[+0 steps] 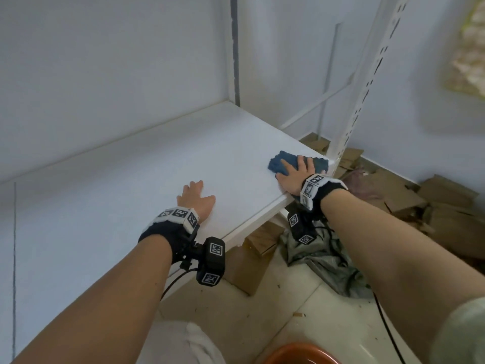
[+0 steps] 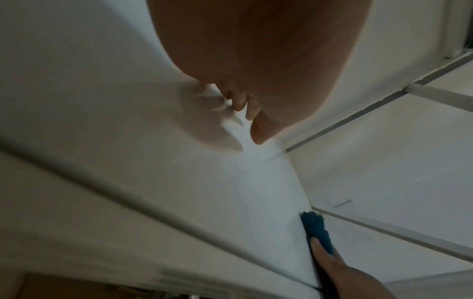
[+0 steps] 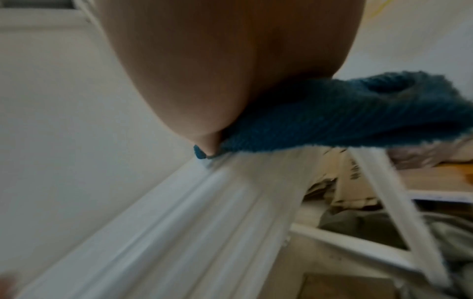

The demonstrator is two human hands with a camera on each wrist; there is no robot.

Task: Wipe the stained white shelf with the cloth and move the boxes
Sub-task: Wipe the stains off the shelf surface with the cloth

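Observation:
The white shelf [image 1: 147, 179] fills the left of the head view, and no stain shows on it. My left hand [image 1: 196, 197] rests flat on it near the front edge, fingers spread, holding nothing; in the left wrist view its fingers [image 2: 240, 103] touch the board [image 2: 128, 101]. My right hand [image 1: 295, 172] presses a blue cloth [image 1: 282, 160] flat onto the shelf's front right corner. From the right wrist, the cloth [image 3: 332, 113] hangs over the shelf edge [image 3: 204, 202] under the palm. Brown cardboard boxes [image 1: 393, 198] lie on the floor to the right.
A white perforated upright [image 1: 367, 82] stands at the shelf's right corner. Another cardboard box [image 1: 249, 266] sits under the shelf's front edge, beside a crumpled grey fabric [image 1: 325, 266] on the tiled floor. An orange basin [image 1: 299, 354] is at the bottom. Walls close in behind and to the right.

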